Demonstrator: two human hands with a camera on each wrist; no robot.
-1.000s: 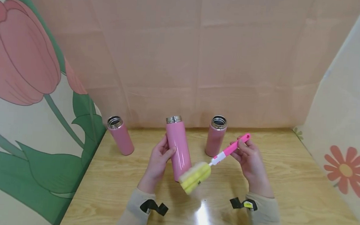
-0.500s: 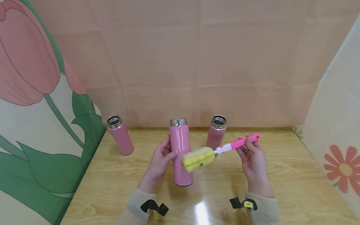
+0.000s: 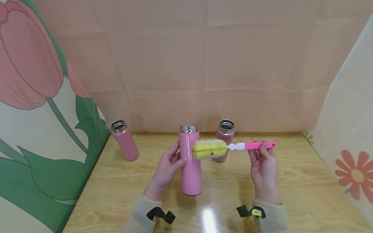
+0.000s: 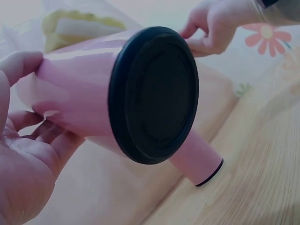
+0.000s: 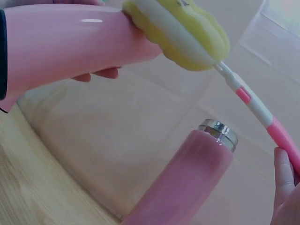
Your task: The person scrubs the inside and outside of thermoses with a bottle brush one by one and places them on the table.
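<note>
My left hand [image 3: 168,170] grips a tall pink thermos bottle [image 3: 191,176] round its middle, its steel neck uppermost. In the left wrist view the bottle's black base [image 4: 154,96] faces the camera, lifted above the table. The right hand [image 3: 264,170] pinches the pink end of a bottle brush [image 3: 210,148], which lies almost level. Its yellow and white sponge head [image 5: 187,35] overlaps the upper side of the held bottle in the head view. Behind the brush stands a second pink thermos bottle [image 3: 225,136], partly covered by the sponge.
A third pink thermos bottle [image 3: 126,143], lidless, stands at the back left of the wooden table [image 3: 112,197]. A pinkish cloth backdrop [image 3: 163,76] hangs along the table's far edge, with flower-printed panels on both sides.
The brush has swung up from a downward slant to nearly level, its sponge rising along the bottle. The held bottle has shifted slightly right and stands more upright.
</note>
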